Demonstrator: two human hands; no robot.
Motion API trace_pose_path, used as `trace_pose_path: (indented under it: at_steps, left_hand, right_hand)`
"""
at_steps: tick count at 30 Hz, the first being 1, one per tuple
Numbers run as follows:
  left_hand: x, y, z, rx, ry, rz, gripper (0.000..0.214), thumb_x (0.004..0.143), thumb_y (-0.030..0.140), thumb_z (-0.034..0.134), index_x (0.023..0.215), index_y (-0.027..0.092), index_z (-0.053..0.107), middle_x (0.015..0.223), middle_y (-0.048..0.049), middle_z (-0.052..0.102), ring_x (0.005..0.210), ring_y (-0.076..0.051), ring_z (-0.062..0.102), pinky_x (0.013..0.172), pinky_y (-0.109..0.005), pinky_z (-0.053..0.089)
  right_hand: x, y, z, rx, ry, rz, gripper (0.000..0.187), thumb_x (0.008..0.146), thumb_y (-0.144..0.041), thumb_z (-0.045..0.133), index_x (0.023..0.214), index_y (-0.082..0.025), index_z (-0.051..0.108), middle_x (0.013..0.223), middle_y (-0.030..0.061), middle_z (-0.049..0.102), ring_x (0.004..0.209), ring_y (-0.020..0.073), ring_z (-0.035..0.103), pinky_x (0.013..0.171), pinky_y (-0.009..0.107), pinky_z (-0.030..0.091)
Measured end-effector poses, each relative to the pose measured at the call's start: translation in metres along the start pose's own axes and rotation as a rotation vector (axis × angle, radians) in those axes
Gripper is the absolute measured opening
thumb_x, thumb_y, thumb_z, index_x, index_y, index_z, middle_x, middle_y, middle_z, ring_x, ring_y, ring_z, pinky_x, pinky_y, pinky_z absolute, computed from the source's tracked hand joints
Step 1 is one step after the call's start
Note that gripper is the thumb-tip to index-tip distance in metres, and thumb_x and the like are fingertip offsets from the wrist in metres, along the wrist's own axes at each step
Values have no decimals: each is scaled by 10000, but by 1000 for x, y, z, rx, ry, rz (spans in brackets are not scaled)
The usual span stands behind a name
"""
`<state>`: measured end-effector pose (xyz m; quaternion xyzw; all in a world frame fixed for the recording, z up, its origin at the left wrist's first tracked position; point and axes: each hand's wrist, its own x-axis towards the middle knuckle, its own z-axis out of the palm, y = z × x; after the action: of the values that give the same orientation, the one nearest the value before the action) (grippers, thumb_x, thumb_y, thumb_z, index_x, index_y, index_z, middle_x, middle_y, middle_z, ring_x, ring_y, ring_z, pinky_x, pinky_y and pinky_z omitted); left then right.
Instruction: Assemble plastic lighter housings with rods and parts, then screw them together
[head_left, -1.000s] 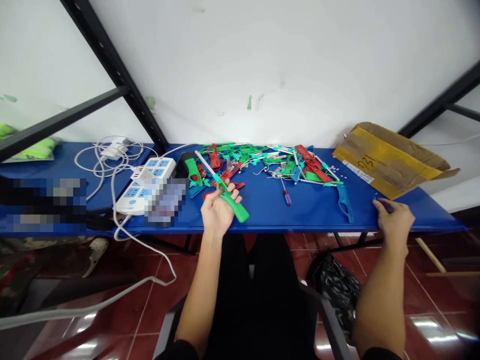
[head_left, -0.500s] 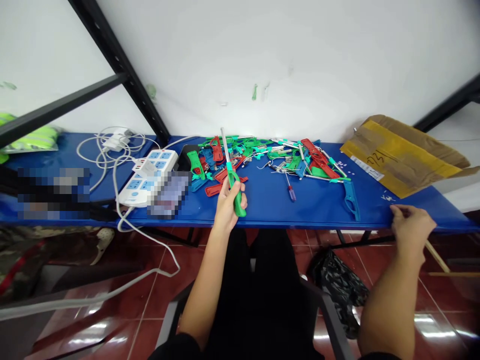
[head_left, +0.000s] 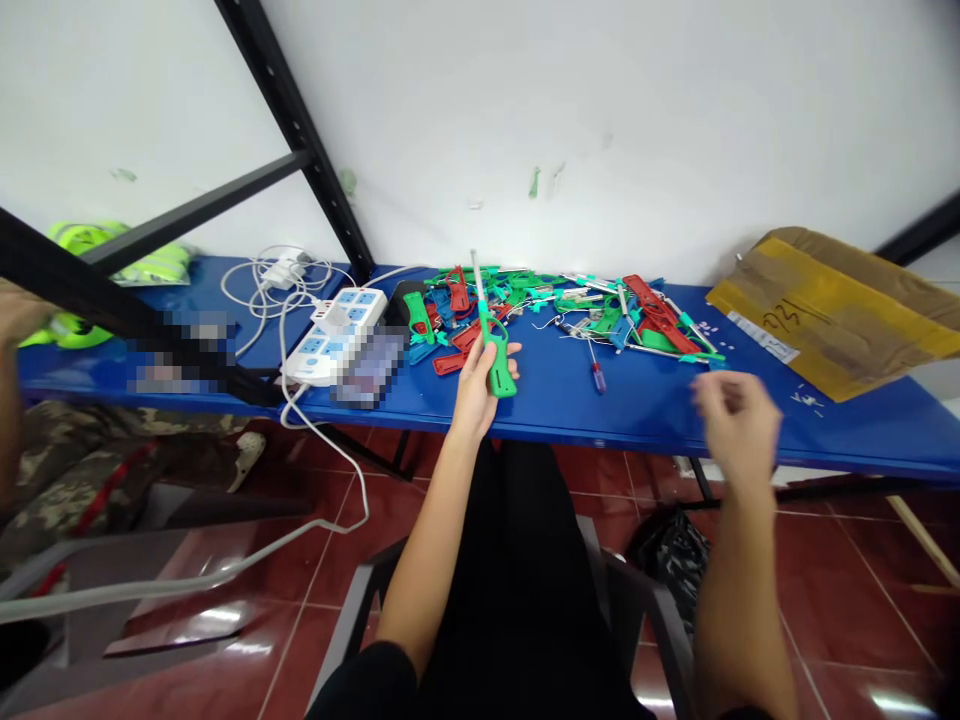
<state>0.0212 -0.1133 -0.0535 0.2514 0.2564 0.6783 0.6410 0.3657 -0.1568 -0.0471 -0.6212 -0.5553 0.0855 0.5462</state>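
My left hand (head_left: 474, 392) is closed round the green handle of a long-necked gas lighter (head_left: 501, 372), its metal tube pointing up and away. My right hand (head_left: 739, 425) hovers at the table's front right with curled fingers, smeared by motion. It covers most of a blue lighter handle, and whether it holds anything is hidden. Behind both hands spreads a pile of lighter parts: red casings (head_left: 660, 318), green casings (head_left: 604, 320), and metal tubes. A screwdriver (head_left: 598, 377) with a purplish handle lies in front of the pile.
A cardboard box flap with yellow tape (head_left: 825, 345) lies at the right, small white bits (head_left: 806, 398) beside it. On the left are a white power strip (head_left: 337, 335), a blurred-out flat object (head_left: 370, 367) and a black frame post (head_left: 315, 140). Another person's arm (head_left: 11, 380) shows at far left.
My right hand has moved left from beside the white bits to the blue lighter handle. The left hand still grips the green lighter. The view has shifted leftward.
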Motion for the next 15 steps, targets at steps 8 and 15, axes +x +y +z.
trace_pose_path:
  at_steps: [8, 15]
  left_hand:
    - [-2, 4, 2, -24, 29, 33, 348, 1003, 432, 784, 1295, 254, 717, 869, 2, 664, 542, -55, 449, 435, -163, 295]
    - [2, -2, -1, -57, 80, 99, 553, 1019, 362, 779, 1541, 266, 623, 862, 12, 677, 653, -77, 587, 666, -188, 534]
  right_hand:
    - [-62, -108, 163, 660, -667, 32, 291, 949, -512, 774, 1036, -235, 753, 924, 49, 765, 810, 205, 700, 696, 340, 581]
    - [-67, -103, 175, 495, -606, -147, 233, 970, -469, 776, 968, -239, 818, 973, 53, 775, 828, 210, 659, 770, 364, 532]
